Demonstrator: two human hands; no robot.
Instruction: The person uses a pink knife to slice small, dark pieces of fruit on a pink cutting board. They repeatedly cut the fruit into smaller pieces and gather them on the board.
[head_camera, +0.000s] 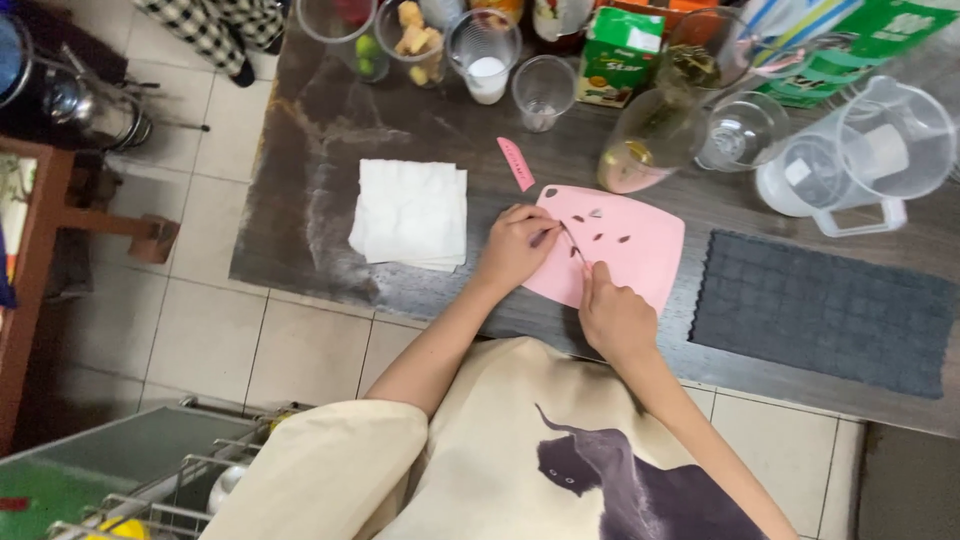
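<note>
A pink cutting board (640, 250) lies on the dark counter (330, 130) with several small dark pieces (600, 225) on it. My left hand (515, 245) rests curled on the board's left edge, pinching something small and dark. My right hand (615, 315) sits at the board's near edge and grips a thin knife (578, 250) whose blade points toward my left fingers. A pink knife sheath (516, 163) lies just beyond the board.
A stack of white paper towels (412, 212) lies left of the board and a dark grey mat (820, 310) lies to its right. Clear cups (484, 50), a glass jar (650, 140), a plastic pitcher (860, 160) and a green carton (620, 55) crowd the far edge. A dish rack (170, 480) stands below left.
</note>
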